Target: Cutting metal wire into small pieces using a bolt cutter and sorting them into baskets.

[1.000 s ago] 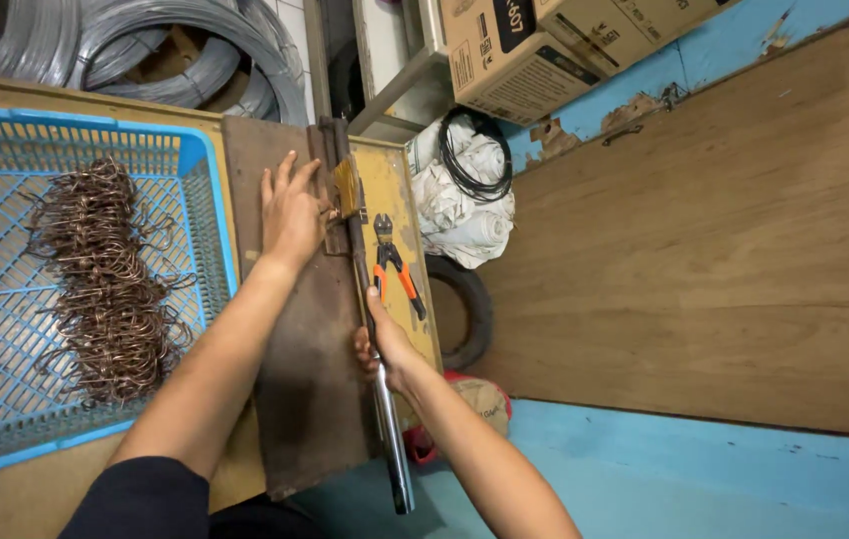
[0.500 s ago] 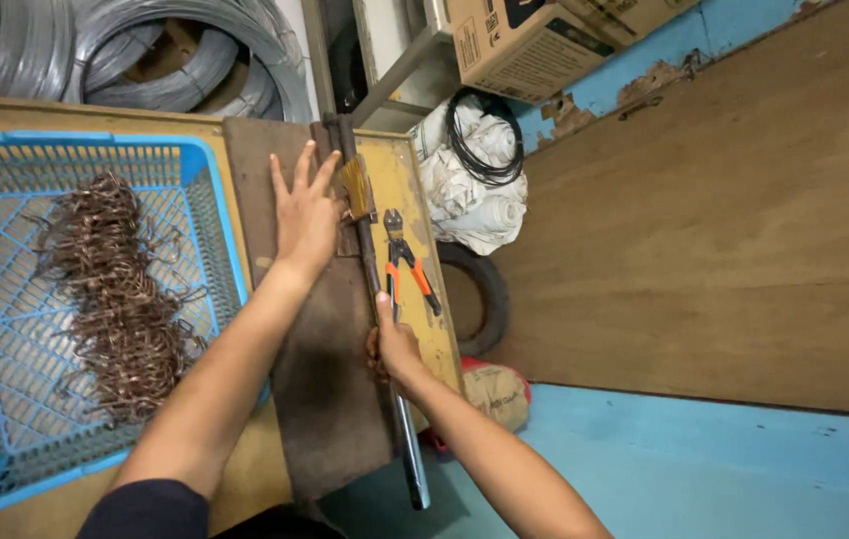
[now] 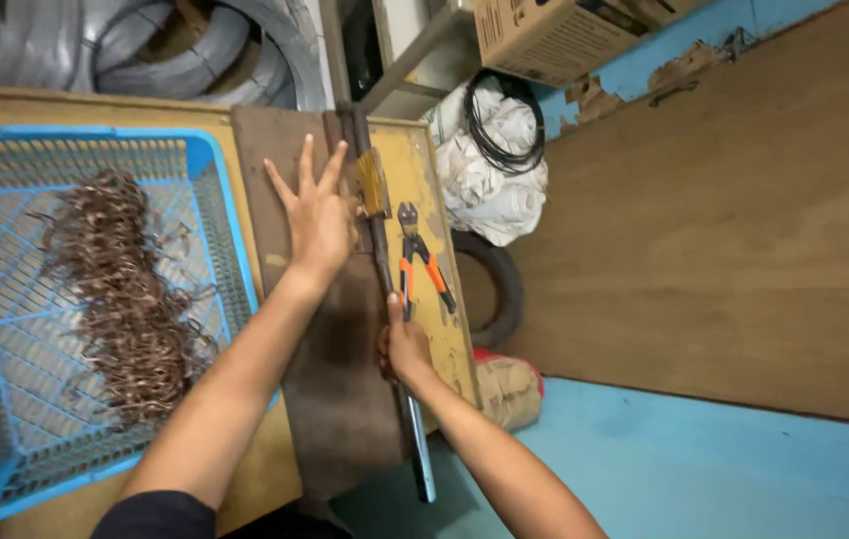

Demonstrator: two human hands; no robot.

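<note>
One long grey metal bar (image 3: 397, 329), gripped by right hand (image 3: 405, 347).

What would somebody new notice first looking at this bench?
Probably the blue basket at the left, heaped with bent brown wire pieces. Beside it, the left hand lies flat on a dark plate while the right hand grips a long metal lever. Orange-handled cutters lie to the right.

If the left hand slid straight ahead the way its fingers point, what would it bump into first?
The left hand lies flat on the dark brown board, fingers pointing to its far end. Ahead, only bare board shows, then the table's far edge; past that, probably the grey wire coils, though depth is unclear.
</note>
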